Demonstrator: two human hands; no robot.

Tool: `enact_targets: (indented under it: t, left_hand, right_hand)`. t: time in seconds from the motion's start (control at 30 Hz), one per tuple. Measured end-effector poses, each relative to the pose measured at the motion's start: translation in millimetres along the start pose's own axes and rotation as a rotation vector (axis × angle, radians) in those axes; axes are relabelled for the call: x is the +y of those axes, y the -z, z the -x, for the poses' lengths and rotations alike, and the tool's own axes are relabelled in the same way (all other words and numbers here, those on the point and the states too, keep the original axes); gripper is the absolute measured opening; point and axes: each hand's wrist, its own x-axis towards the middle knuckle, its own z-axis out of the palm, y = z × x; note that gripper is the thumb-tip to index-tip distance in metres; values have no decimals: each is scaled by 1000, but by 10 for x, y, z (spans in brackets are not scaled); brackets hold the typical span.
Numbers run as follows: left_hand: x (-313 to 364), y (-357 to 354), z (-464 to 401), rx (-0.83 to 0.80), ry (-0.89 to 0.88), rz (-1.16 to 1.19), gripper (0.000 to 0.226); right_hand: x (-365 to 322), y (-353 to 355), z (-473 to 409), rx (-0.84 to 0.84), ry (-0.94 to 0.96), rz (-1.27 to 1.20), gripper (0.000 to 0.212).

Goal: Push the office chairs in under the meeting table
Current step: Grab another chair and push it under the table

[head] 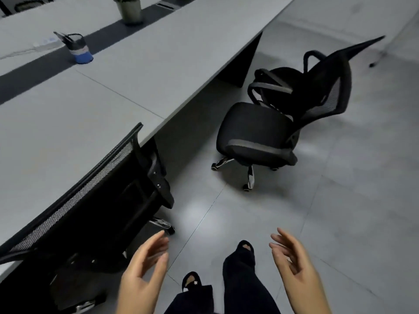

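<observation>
A long grey meeting table (95, 123) runs diagonally across the left. One black mesh office chair (95, 196) stands at lower left, its back against the table edge and its seat underneath. A second black mesh chair (278, 118) stands out on the floor to the right, away from the table, its seat turned toward me. My left hand (145, 270) and my right hand (294, 266) hover at the bottom, palms facing each other, fingers apart, touching nothing. My feet in dark shoes show between them.
On the table stand a blue and black bottle (78, 48), a potted plant (129, 10) and a white power strip (46, 43). A dark table leg panel (244, 62) sits behind the second chair. Grey tiled floor (340, 211) spreads to the right.
</observation>
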Motion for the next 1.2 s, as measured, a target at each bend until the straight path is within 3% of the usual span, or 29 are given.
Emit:
enact_targets:
  t: [0.27,0.57,0.77,0.9,1.2]
  left_hand:
    - [189,-807,-167,-186,-66,-11,35]
    - [647,-2699,-39,-316,-83,27,35]
    - [915,-3583,-158,-363,-84,9,24]
    - [1012,-4038,-412,-367,-85,-17,36]
    - [1303,-5261,-1507,-341,-91,7,32]
  right_hand:
    - [158,835,-57,189,-30,-75,35]
    - [395,2529,-514,264,-30,-53,36]
    - [586,3259,-858,315,-46,-64,39]
    - [639,3579,-1244,325,-52,-56,40]
    - [450,4221,-2807,306,-18,-23,39]
